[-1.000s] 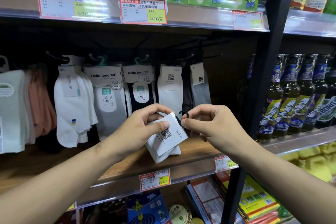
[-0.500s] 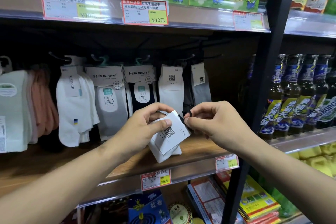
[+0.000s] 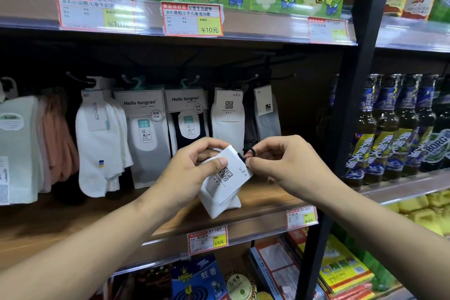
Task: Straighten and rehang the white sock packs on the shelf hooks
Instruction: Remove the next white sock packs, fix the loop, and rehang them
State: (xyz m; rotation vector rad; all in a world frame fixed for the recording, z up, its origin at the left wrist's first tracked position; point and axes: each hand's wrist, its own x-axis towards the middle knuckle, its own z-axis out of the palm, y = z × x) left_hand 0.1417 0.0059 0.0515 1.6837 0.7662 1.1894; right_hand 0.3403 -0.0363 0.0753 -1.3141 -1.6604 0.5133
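Note:
My left hand (image 3: 190, 170) grips a white sock pack (image 3: 221, 190) with a white card label, held tilted in front of the wooden shelf. My right hand (image 3: 282, 161) pinches the pack's small black hanger loop (image 3: 249, 153) at the card's top corner. Behind, another white pack of the same brand (image 3: 227, 117) hangs from a black hook (image 3: 246, 79). More sock packs hang in a row: a white one (image 3: 99, 134) at the left, grey (image 3: 146, 134) and dark (image 3: 186, 119) "Hello tongran" packs, and a grey pack (image 3: 266, 112) at the right.
A wooden shelf board (image 3: 97, 214) lies under the socks, with price tags on its front rail. The shelf above (image 3: 243, 29) holds cartoon boxes. A black upright post (image 3: 350, 105) separates beer bottles (image 3: 394, 129) on the right. Mosquito coil boxes (image 3: 199, 280) sit below.
Both hands with the pack have risen slightly and stayed together; the right fingers keep working at the black loop. The view has shifted a little.

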